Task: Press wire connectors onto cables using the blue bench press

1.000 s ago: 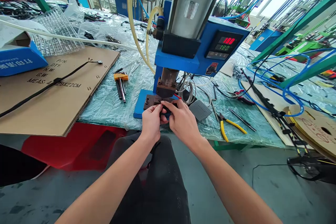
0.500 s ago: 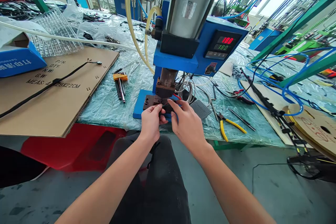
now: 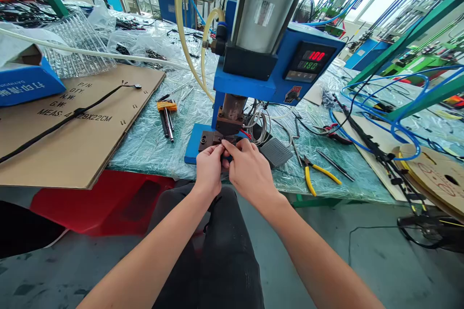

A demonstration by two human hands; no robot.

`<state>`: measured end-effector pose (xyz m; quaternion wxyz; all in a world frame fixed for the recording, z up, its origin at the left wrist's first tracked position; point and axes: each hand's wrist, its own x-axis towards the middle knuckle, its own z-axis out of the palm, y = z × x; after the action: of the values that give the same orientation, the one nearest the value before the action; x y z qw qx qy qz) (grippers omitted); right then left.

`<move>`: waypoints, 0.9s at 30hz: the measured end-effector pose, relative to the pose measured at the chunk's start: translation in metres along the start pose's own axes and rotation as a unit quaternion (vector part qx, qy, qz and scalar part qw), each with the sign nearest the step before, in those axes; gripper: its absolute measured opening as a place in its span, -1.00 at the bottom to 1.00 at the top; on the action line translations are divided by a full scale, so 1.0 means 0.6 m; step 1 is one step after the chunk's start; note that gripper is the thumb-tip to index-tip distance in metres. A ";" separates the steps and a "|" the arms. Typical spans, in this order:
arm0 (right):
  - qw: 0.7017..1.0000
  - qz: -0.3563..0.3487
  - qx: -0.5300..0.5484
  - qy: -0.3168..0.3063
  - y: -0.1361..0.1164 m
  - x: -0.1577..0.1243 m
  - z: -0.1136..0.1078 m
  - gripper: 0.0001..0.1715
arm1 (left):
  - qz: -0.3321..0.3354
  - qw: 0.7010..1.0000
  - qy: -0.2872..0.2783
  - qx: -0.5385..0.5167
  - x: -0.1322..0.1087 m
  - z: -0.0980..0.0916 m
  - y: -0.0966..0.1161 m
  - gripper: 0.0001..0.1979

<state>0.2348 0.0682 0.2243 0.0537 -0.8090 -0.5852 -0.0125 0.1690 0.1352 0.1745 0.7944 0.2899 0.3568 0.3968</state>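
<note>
My left hand (image 3: 209, 169) and my right hand (image 3: 250, 166) meet in front of a blue bench press (image 3: 246, 84). Fingertips of both are pinched close together, just over the press's dark metal fixture (image 3: 209, 139). Something small and dark is partly visible between them, but the fingers cover most of it and its kind cannot be told. Above the fingers sits the brown metal press head (image 3: 229, 120). A grey ridged block (image 3: 276, 151) lies right of my right hand on the bench.
Yellow-handled cutters (image 3: 311, 174) and a dark pen-like tool (image 3: 335, 165) lie to the right. Left of the press are an orange-and-black tool (image 3: 166, 106) and a cardboard sheet (image 3: 65, 154) bearing a black cable (image 3: 54, 130). Blue tubing (image 3: 393, 128) and a cardboard reel (image 3: 438, 174) occupy the far right.
My right hand has moved left, and its thumb and forefinger have closed in against my left fingertips. My left hand stays nearly in place.
</note>
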 end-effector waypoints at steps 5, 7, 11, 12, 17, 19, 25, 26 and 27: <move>1.000 0.005 0.019 0.000 0.001 0.001 0.000 -0.37 | -0.009 1.000 -0.002 -0.009 -0.002 0.000 0.002 -0.78; 1.000 0.002 0.025 0.000 0.003 0.002 -0.001 -0.36 | -0.015 1.000 -0.002 -0.012 -0.004 0.001 0.003 -0.78; 0.999 -0.004 0.032 -0.003 0.008 0.001 -0.001 -0.37 | -0.041 0.999 0.020 -0.002 -0.008 0.007 0.003 -0.81; 0.999 -0.005 0.033 -0.006 0.009 0.001 0.000 -0.36 | -0.043 0.999 0.026 -0.002 -0.009 0.008 0.001 -0.81; 0.999 0.001 0.044 -0.002 0.012 0.000 0.004 -0.32 | -0.001 0.999 0.040 -0.034 -0.010 0.015 -0.014 -0.81; 0.999 0.004 0.045 0.004 0.014 0.000 0.005 -0.32 | 0.009 0.998 0.044 -0.037 -0.009 0.015 -0.017 -0.81; 0.999 0.004 0.039 -0.002 0.018 -0.001 0.005 -0.35 | -0.006 0.998 0.062 -0.008 -0.009 0.016 -0.013 -0.84; 0.999 0.003 0.038 0.000 0.018 -0.001 0.005 -0.35 | -0.009 0.998 0.063 -0.002 -0.010 0.017 -0.012 -0.84; 0.999 0.002 0.037 0.002 0.018 -0.001 0.005 -0.35 | -0.010 0.998 0.064 0.002 -0.011 0.017 -0.010 -0.84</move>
<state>0.2447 0.0643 0.2204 0.0851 -0.8078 -0.5832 0.0078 0.1771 0.1248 0.1781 0.7731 0.2622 0.4110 0.4058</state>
